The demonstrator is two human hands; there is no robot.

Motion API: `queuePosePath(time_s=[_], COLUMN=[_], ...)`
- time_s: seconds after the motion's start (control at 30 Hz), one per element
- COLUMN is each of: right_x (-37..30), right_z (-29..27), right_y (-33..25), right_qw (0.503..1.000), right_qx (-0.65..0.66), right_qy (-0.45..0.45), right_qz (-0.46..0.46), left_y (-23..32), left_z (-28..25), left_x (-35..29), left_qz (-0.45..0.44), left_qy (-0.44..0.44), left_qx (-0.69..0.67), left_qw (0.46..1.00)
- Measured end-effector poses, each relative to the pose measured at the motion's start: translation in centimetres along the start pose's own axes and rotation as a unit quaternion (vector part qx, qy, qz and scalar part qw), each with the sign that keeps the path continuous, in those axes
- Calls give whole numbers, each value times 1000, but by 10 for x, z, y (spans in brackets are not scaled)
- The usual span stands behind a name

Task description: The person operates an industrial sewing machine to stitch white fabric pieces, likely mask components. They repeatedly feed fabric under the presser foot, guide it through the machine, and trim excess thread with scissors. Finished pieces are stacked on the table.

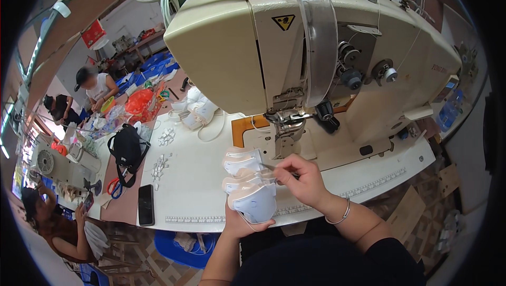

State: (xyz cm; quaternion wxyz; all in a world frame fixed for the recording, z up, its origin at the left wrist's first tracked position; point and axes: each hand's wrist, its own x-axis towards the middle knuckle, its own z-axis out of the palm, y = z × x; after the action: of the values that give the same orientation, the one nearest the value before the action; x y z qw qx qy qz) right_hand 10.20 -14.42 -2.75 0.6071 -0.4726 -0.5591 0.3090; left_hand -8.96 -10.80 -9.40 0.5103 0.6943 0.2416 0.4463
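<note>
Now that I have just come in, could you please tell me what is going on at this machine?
A person sits at a large cream sewing machine. Their left hand holds a row of pale cup-shaped pieces from below, in front of the needle area. Their right hand pinches a small dark pointed tool at the pieces' right edge. On the white worktop, small white bits and a black phone lie to the left.

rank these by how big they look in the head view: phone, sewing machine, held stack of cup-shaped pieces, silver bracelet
Largest to smallest:
1. sewing machine
2. stack of cup-shaped pieces
3. phone
4. silver bracelet
</note>
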Motion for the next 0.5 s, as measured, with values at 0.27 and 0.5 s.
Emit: queuePosePath(time_s=[0.27,0.5], right_x=[-17,-7], right_z=[-4,7], right_y=[17,7], right_qw=[999,1000], right_qx=[-5,2], right_qy=[4,-6], right_qz=[39,20], left_y=[-3,-4], left_z=[5,8], left_x=[4,1], left_qz=[-20,-28], left_qy=[61,33], left_qx=[-240,-220], left_qw=[969,975])
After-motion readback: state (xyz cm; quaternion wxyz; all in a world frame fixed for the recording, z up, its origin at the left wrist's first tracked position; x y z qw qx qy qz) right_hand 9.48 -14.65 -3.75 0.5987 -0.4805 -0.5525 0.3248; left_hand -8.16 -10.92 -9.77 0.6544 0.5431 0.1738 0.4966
